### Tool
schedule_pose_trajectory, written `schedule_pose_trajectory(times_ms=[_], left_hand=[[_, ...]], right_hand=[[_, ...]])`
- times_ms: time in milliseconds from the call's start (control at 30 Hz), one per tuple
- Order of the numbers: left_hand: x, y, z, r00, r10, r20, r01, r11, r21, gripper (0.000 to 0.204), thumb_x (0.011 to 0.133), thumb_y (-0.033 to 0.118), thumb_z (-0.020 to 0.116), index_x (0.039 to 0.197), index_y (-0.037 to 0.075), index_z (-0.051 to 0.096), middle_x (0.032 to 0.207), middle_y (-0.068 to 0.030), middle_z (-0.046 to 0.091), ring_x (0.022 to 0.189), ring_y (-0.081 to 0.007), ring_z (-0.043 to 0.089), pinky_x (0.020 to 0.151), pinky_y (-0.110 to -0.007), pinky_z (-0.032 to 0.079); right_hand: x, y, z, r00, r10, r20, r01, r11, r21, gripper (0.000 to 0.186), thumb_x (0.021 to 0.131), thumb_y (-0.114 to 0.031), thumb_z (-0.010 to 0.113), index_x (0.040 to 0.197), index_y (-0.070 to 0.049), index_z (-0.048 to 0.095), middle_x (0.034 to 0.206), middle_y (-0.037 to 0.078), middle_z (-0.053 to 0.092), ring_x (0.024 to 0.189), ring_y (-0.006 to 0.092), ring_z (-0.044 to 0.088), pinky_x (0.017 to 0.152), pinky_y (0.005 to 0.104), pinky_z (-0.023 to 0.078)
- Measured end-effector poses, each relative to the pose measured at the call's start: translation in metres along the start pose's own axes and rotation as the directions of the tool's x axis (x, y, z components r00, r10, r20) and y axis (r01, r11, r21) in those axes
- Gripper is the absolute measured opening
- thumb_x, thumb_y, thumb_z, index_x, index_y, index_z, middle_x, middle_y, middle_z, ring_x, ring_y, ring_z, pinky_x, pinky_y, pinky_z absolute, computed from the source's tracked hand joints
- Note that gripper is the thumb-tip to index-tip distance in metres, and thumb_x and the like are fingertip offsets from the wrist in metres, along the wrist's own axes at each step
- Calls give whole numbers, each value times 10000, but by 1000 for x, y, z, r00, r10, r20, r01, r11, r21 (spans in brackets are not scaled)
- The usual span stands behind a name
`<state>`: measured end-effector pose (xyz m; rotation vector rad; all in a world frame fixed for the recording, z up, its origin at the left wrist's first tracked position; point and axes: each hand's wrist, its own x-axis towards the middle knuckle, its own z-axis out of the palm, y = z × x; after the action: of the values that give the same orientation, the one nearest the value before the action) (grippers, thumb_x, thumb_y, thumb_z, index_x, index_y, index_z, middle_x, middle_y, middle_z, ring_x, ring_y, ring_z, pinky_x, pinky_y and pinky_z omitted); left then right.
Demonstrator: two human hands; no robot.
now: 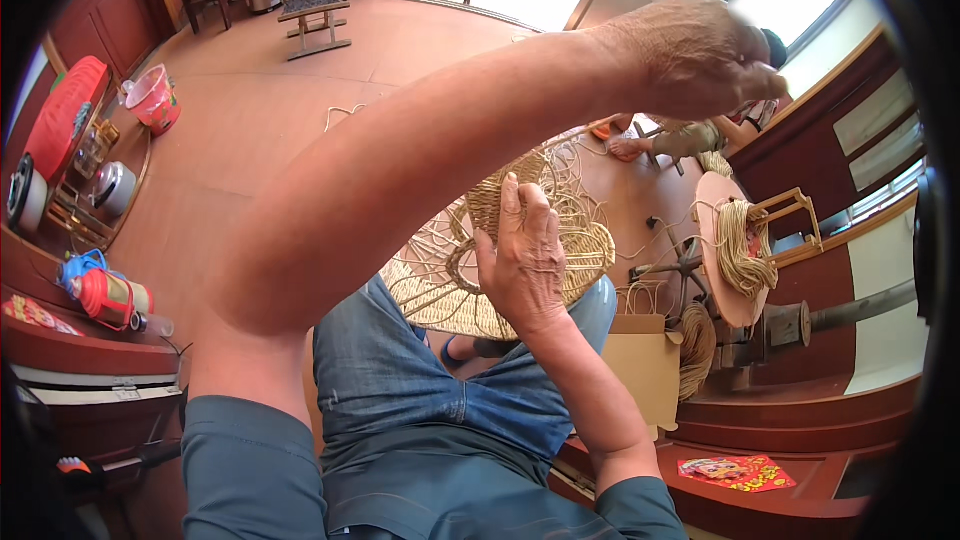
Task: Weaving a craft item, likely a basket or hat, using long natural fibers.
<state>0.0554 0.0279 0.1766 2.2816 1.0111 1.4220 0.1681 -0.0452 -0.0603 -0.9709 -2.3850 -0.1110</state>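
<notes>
A woven straw-coloured piece [440, 312] rests over my lap, with many loose cord ends and a round opening in its middle. My right hand [528, 265] lies on it, thumb apart and fingers mostly stretched along an upright woven part [487, 198]. Across the view reaches my left arm, hiding part of the weave. My left hand [690, 55] is raised high at the far right, its fingers curled closed. What those fingers hold, if anything, cannot be made out.
Coils of straw cord [743, 250] hang over a round-topped stool [712, 205] at the right. Below stands a cardboard box [640, 370]. Another person's leg [685, 143] shows behind my left hand. To the left are a pink bucket [153, 100] and a red flask [105, 298].
</notes>
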Motion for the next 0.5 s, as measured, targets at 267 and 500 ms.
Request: schedule_pose_trajectory(times_ms=[267, 500], left_hand=[[-110, -73, -32, 865, -324, -384, 341, 940, -24, 604, 1183, 494, 426, 1104, -22, 730, 944, -111, 736, 732, -157, 644, 686, -314, 564], [-208, -115, 30, 746, -660, -88, 554, 689, -468, 432, 1072, 220, 723, 1396, -46, 618, 1112, -96, 740, 992, -163, 695, 888, -329, 561]], right_hand=[[15, 11, -5, 995, -8, -97, 22, 989, 149, 517, 928, -165, 776, 1396, -28, 603, 1298, 188, 557, 1159, 395, 613, 936, 485, 561], [15, 10, -2, 994, 30, -102, -5, 972, 233, 481, 920, -131, 804, 1366, -42, 647, 1280, 198, 582, 1165, 394, 623, 978, 486, 542]])
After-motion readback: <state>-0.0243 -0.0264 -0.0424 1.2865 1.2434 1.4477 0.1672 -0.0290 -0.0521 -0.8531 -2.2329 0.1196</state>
